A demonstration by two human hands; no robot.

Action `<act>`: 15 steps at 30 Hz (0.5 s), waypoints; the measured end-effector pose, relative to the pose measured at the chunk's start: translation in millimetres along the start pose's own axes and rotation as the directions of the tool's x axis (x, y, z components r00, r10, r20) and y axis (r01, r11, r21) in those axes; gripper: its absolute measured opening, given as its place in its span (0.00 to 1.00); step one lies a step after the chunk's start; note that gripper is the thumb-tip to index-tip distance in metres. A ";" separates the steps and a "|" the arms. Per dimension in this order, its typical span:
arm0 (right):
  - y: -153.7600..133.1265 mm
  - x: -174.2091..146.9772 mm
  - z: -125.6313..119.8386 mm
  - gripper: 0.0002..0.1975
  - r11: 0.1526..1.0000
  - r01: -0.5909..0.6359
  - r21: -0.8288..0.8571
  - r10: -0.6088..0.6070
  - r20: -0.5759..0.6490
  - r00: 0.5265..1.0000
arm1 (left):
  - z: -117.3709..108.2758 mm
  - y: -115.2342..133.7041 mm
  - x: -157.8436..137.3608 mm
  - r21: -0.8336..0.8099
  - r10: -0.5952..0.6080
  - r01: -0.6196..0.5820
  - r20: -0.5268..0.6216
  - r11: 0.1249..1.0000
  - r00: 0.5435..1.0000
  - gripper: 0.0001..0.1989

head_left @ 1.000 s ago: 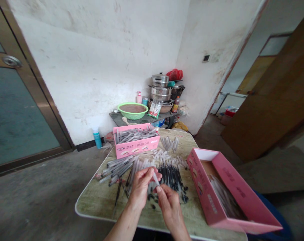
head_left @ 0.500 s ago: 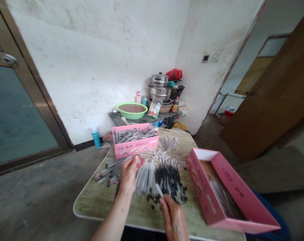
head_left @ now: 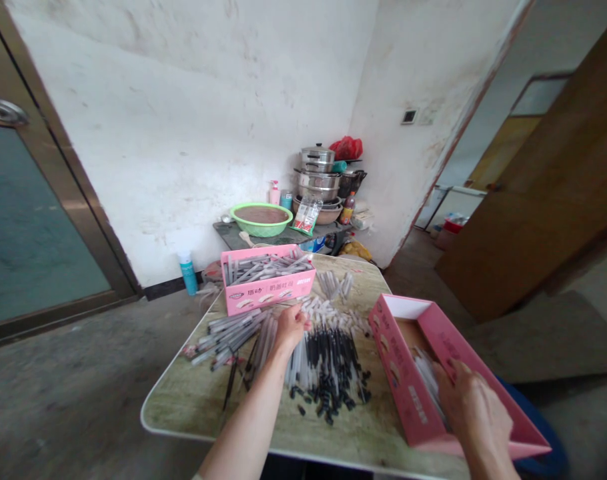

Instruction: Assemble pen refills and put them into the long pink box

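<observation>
My left hand [head_left: 291, 328] is over the middle of the table, fingers curled together by the small whitish plastic pieces [head_left: 318, 308]; anything between the fingertips is hidden. Just below it lie clear pen barrels [head_left: 297, 363] and a fan of black pen refills [head_left: 328, 353]. Black caps [head_left: 328, 400] are scattered at the near end. My right hand [head_left: 476, 407] reaches into the right pink box [head_left: 396, 373], above a pile of whitish pens [head_left: 426, 380]. Its fingertips are partly hidden and slightly blurred, so its grip is unclear.
Another pink box [head_left: 268, 293], full of grey-clear pens, stands at the table's back left. Grey pens with dark ends [head_left: 228, 337] lie in front of it. Behind the table, a low shelf bears a green basin [head_left: 261, 228] and stacked steel pots [head_left: 317, 175].
My right hand has moved right from the table's near edge, where it held a whitish pen, into the right box. My left hand has shifted right toward the small whitish pieces.
</observation>
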State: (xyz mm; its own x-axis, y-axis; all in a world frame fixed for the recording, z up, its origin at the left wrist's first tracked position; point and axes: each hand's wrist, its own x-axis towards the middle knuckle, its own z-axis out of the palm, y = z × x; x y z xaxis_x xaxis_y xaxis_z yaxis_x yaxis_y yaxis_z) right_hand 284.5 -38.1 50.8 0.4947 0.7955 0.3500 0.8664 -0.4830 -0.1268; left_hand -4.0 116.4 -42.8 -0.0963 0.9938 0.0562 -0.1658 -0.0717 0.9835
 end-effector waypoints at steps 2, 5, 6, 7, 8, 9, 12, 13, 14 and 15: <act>-12.4 -11.0 -0.8 0.24 0.993 0.053 0.102 -0.037 -0.157 0.987 | 4.8 -2.3 5.4 -0.019 0.013 -0.013 -0.008 1.000 1.000 0.04; -44.9 -32.9 -0.4 0.21 0.925 0.146 0.352 -0.090 -0.170 0.981 | 2.7 -1.0 2.4 -0.045 0.048 -0.050 -0.044 0.998 0.998 0.13; -58.5 -40.7 2.3 0.20 0.888 0.167 0.428 -0.134 -0.107 0.985 | -0.8 0.4 -2.0 -0.054 0.065 -0.068 -0.056 0.996 0.996 0.16; -72.9 -48.4 6.7 0.19 0.853 0.184 0.488 -0.193 -0.031 0.981 | -5.3 2.0 -8.1 -0.064 0.090 -0.095 -0.072 0.993 0.993 0.18; -88.0 -56.0 12.7 0.18 0.819 0.212 0.534 -0.274 0.038 0.961 | -10.5 3.7 -15.6 -0.071 0.121 -0.128 -0.093 0.989 0.988 0.20; -103.3 -63.2 20.1 0.16 0.804 0.245 0.542 -0.350 0.098 0.932 | -15.8 5.3 -24.1 -0.074 0.154 -0.163 -0.118 0.984 0.981 0.21; -147.2 -80.9 45.2 0.11 0.842 0.309 0.442 -0.448 0.255 0.857 | -29.7 9.4 -51.5 -0.051 0.224 -0.237 -0.183 0.970 0.957 0.21; -159.9 -84.8 52.9 0.10 0.853 0.322 0.410 -0.456 0.287 0.843 | -33.1 10.4 -59.7 -0.036 0.233 -0.244 -0.191 0.969 0.953 0.20; -171.3 -87.6 59.6 0.10 0.861 0.332 0.386 -0.459 0.308 0.833 | -35.8 11.3 -66.9 -0.020 0.239 -0.248 -0.195 0.969 0.951 0.20; -181.2 -89.3 65.2 0.10 0.865 0.337 0.371 -0.459 0.319 0.829 | -38.1 12.1 -72.8 -0.004 0.245 -0.251 -0.197 0.968 0.949 0.20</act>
State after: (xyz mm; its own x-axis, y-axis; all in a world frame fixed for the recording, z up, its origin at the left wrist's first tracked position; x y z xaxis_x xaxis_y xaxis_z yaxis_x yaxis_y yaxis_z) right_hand 87.8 2.3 -18.0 0.0338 0.9981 0.0521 0.9417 -0.0143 -0.3362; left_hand -36.4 40.0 -41.5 -0.3259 0.9087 0.2608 -0.1402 -0.3192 0.9373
